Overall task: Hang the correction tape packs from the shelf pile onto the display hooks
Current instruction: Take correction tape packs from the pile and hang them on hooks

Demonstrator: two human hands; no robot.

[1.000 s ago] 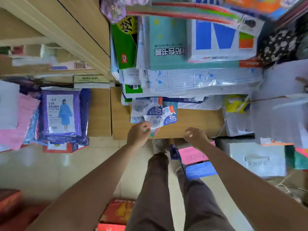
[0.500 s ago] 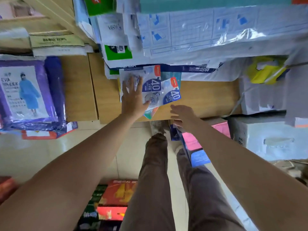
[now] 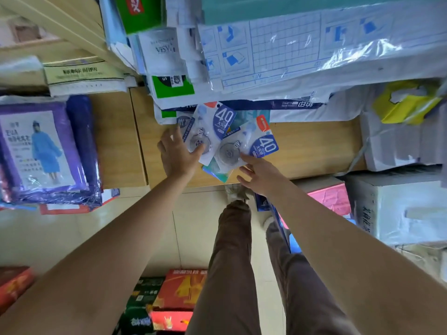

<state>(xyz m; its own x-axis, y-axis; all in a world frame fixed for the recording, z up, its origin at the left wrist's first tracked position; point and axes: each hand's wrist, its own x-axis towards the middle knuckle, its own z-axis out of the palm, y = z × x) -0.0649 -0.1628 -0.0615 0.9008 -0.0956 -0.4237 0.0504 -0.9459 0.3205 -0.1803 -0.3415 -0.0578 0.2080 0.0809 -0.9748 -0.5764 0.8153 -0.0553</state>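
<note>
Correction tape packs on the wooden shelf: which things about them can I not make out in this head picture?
Display hooks: none appear in the head view.
Number of packs: the left top pack, the right top pack and the left hand cover the lower ones; only a teal edge shows.
Pile's far end: hidden under the stacked paper goods.
Small print: too blurred; only "40" reads.
</note>
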